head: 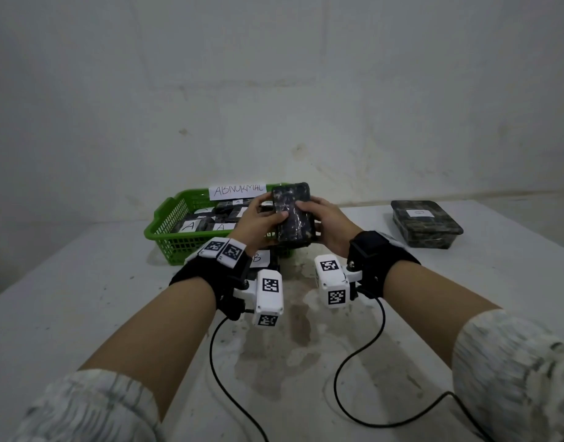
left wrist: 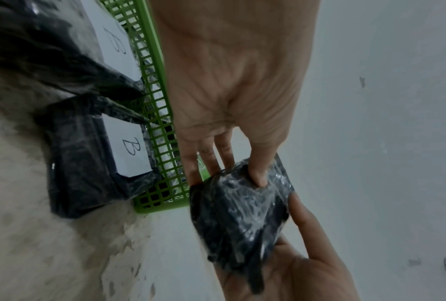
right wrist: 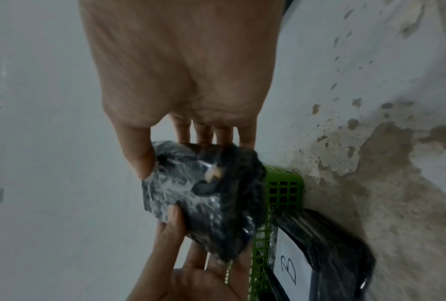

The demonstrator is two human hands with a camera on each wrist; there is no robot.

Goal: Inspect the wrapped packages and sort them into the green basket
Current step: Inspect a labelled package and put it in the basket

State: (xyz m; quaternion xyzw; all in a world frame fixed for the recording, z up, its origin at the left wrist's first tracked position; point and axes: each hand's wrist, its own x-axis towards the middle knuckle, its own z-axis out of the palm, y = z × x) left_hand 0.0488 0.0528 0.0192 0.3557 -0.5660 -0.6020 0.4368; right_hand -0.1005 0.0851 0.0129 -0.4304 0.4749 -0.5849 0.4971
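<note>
Both hands hold one dark, film-wrapped package [head: 294, 215] up above the table, in front of the green basket [head: 165, 232]. My left hand [head: 264, 218] grips its left edge with the thumb on the top face, and my right hand [head: 322, 223] grips its right edge the same way. The left wrist view shows the package [left wrist: 240, 215] pinched between thumb and fingers; in the right wrist view the package [right wrist: 204, 195] shows crinkled film and no label. The basket carries an "ABNORMAL" sign [head: 237, 190] and holds several wrapped packages labelled "A" [head: 191, 225].
Two wrapped packages labelled "B" [left wrist: 88, 154] lie on the table against the basket's near wall, under my hands. A larger wrapped package with a white label [head: 426, 223] sits at the far right. Black cables [head: 341, 362] trail from the wrist cameras. The stained white table [head: 83, 298] meets a wall behind.
</note>
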